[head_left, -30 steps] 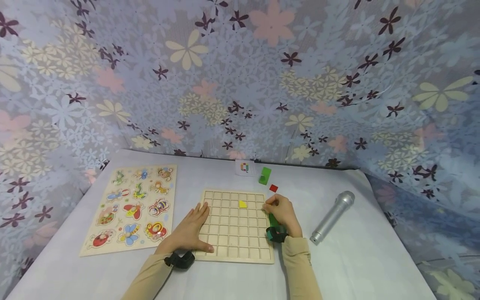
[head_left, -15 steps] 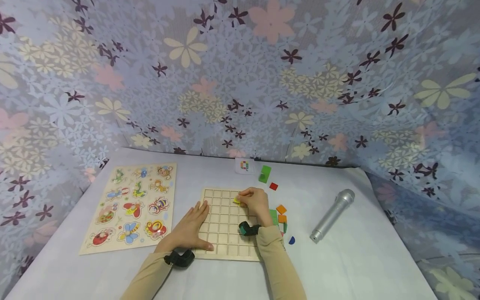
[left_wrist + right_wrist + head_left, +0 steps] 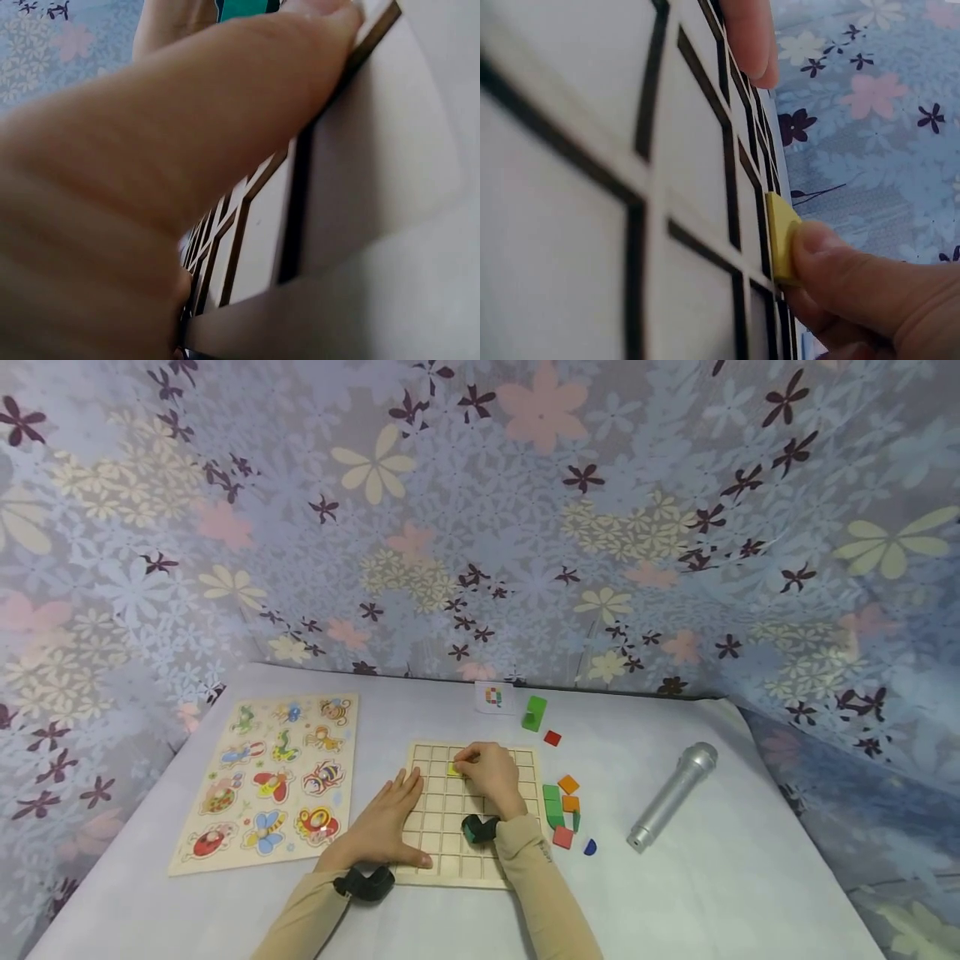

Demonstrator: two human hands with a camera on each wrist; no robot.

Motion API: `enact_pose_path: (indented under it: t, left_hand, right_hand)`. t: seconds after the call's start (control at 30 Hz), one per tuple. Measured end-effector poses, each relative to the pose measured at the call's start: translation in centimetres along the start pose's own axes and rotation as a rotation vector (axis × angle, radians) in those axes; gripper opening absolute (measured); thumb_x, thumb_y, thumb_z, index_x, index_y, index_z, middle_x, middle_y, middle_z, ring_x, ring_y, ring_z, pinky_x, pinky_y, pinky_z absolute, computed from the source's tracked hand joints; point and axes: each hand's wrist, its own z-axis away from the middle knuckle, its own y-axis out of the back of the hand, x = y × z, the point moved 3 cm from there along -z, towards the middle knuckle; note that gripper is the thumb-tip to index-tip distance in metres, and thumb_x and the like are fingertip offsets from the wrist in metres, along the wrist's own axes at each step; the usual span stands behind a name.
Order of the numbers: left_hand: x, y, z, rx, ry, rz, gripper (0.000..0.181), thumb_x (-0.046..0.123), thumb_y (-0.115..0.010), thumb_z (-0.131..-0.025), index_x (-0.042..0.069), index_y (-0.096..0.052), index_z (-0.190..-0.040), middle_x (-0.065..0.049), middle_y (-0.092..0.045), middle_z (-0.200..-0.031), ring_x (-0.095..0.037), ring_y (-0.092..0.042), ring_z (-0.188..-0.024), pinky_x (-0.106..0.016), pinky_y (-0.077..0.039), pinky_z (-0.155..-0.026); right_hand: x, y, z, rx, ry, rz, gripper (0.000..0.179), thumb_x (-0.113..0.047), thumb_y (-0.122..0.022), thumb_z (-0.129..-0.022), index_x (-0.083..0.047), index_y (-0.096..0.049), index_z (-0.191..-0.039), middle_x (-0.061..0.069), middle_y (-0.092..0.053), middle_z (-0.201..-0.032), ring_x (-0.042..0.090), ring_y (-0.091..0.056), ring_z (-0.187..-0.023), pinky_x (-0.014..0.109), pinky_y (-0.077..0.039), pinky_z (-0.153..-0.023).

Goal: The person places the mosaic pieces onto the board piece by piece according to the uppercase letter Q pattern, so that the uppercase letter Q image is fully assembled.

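Note:
A wooden grid board (image 3: 450,867) of square cells lies on the table. My left hand (image 3: 380,828) rests on its left edge, fingers spread and thumb on the near left corner. In the left wrist view the thumb (image 3: 247,97) lies across the board's rim. My right hand (image 3: 491,777) is over the upper part of the board, pinching a small yellow tile (image 3: 780,238) between thumb and fingers. In the right wrist view the tile stands at the grid's dividers, its outer side partly covered by the thumb (image 3: 855,270).
An insect puzzle board (image 3: 247,810) lies at the left, a silver microphone (image 3: 672,797) at the right. Beside the grid are green tiles (image 3: 552,802), orange tiles (image 3: 568,784), a red tile (image 3: 552,738) and a blue half-round (image 3: 590,847). Behind stand a patterned card (image 3: 486,708) and a green block (image 3: 535,712).
My right hand has moved left from the board's right edge, taken hold of the yellow tile and shifted it leftward across the grid. The left hand has stayed put.

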Motion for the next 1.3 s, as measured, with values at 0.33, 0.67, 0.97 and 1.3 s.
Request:
enact_pose_path:
  t: [0.33,0.67,0.97,1.3]
  left_hand:
    - [0.4,0.3,0.1,0.000,-0.006,-0.001,0.125,0.056,-0.082,-0.063,-0.011,-0.021,-0.149,-0.026,-0.013,-0.160,-0.044,-0.010,-0.148,-0.056,-0.013,-0.121]
    - [0.4,0.1,0.0,-0.002,0.000,0.006,0.125,0.058,-0.080,-0.063,-0.009,-0.019,-0.150,-0.023,-0.011,-0.161,-0.043,-0.008,-0.149,-0.054,-0.011,-0.122]
    - [-0.3,0.2,0.1,-0.009,0.008,0.033,0.126,0.055,-0.082,-0.062,-0.009,-0.018,-0.150,-0.023,-0.010,-0.161,-0.042,-0.006,-0.150,-0.055,-0.012,-0.122]
    - [0.1,0.1,0.1,-0.004,-0.001,0.039,0.126,0.055,-0.083,-0.061,-0.009,-0.019,-0.150,-0.024,-0.011,-0.161,-0.044,-0.007,-0.149,-0.056,-0.012,-0.122]
  right_hand:
    - [0.8,0.1,0.5,0.033,0.048,-0.070,0.008,-0.019,-0.075,-0.084,-0.015,-0.077,-0.091,0.004,-0.071,-0.092,0.019,-0.067,-0.080,0.031,-0.054,-0.069]
    - [6.1,7.3,1.9,0.047,-0.071,-0.282,0.030,-0.015,-0.069,-0.089,-0.005,-0.068,-0.118,0.012,-0.074,-0.102,0.021,-0.064,-0.091,0.022,-0.045,-0.069]
    - [11.0,11.2,4.9,-0.056,-0.223,-0.294,0.036,-0.018,-0.068,-0.091,0.001,-0.063,-0.122,0.015,-0.073,-0.111,0.019,-0.068,-0.100,0.028,-0.047,-0.089]
    - [9.3,9.7,5.1,-0.033,-0.187,-0.252,0.036,0.003,-0.072,-0.080,0.001,-0.066,-0.116,0.017,-0.073,-0.107,0.020,-0.068,-0.088,0.025,-0.057,-0.066]
